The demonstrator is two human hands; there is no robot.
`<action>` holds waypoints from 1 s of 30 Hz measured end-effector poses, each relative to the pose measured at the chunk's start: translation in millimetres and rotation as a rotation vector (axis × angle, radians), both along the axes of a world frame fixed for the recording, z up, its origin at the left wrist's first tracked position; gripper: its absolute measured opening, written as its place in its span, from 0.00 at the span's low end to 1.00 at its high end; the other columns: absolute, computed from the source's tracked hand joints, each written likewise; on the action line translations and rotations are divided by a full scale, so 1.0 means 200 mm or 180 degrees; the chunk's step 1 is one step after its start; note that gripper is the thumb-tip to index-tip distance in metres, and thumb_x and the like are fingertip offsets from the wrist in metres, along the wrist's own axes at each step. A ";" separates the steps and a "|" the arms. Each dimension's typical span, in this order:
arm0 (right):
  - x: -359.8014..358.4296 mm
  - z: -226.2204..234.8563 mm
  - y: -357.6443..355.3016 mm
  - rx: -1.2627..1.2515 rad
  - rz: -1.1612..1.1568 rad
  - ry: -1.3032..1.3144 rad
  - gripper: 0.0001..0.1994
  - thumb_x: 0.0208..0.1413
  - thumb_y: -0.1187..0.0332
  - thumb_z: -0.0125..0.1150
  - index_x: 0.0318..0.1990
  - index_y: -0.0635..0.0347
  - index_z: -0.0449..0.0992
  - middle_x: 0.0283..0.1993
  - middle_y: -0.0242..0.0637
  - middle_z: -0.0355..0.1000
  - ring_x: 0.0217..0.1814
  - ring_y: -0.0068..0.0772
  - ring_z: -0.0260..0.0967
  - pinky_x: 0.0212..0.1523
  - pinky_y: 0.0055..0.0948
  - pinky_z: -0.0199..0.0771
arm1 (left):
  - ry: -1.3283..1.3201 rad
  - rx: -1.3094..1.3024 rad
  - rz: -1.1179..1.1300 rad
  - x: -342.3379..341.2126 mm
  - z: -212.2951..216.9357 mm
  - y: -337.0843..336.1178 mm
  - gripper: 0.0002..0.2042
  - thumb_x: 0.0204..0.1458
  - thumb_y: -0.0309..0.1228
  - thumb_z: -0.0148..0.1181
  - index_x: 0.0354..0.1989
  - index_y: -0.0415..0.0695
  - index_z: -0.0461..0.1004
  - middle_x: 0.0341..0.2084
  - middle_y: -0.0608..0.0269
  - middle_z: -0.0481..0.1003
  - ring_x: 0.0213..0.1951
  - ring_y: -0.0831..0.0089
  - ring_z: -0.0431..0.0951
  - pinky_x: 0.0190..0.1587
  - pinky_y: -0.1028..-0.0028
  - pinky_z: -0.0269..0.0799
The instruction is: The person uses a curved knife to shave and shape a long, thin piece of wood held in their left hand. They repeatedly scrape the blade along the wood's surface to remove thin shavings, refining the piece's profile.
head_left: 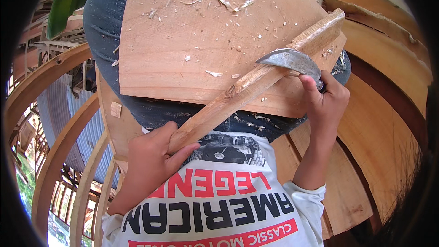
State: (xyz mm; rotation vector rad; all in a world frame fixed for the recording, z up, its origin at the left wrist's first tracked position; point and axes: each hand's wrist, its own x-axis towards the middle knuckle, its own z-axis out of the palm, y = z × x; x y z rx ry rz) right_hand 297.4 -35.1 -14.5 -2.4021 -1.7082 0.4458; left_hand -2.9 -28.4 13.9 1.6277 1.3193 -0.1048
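Across your lap lies a broad wooden board (pixel 196 41), pale and smooth-sawn, its far edge curved and its face strewn with thin curled shavings (pixel 228 3). On top of it, running diagonally from lower left to upper right, rests a long rough stick (pixel 256 80) of the same light wood, square in section, its upper side splintered and fibrous where it has been cut.

Your left hand (pixel 153 160) has its grip wrapped tight around the stick's near end, thumb laid over the top, close to your white printed shirt (pixel 219 210). Your right hand (pixel 324 100) is clenched around the handle of a knife (pixel 292 61); the handle itself is hidden in your fist. Its blade is broad, curved and dull grey metal, mottled with wear, and its edge sits against the upper side of the stick near the far end.

Beneath the board your dark blue jeans (pixel 105 23) show, flecked with chips. Around you stand curved wooden planks (pixel 388 64) and bent ribs (pixel 50 164).
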 end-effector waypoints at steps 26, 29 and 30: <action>-0.11 0.11 -0.26 0.1109 -0.0874 0.2862 0.19 0.53 0.54 0.61 0.33 0.65 0.71 0.21 0.41 0.68 0.19 0.29 0.66 0.22 0.29 0.64 | -0.0875 0.0010 -0.0074 -0.02 0.03 0.02 0.14 0.43 0.26 0.64 0.39 0.33 0.72 0.19 0.58 0.72 0.25 0.74 0.72 0.30 0.70 0.69; -0.13 0.15 -0.25 0.0965 -0.0960 0.3321 0.14 0.54 0.60 0.62 0.35 0.62 0.69 0.23 0.29 0.63 0.23 0.15 0.58 0.23 0.20 0.58 | -0.1006 -0.0414 0.0236 0.06 0.15 0.00 0.16 0.44 0.22 0.61 0.44 0.33 0.70 0.28 0.59 0.74 0.30 0.76 0.72 0.36 0.74 0.69; -0.14 0.14 -0.25 0.1081 -0.0941 0.3489 0.14 0.55 0.60 0.62 0.36 0.62 0.68 0.23 0.28 0.63 0.23 0.14 0.57 0.23 0.19 0.57 | -0.1002 -0.0625 0.0432 0.09 0.20 -0.03 0.17 0.45 0.19 0.59 0.46 0.32 0.70 0.32 0.59 0.75 0.33 0.77 0.72 0.39 0.75 0.69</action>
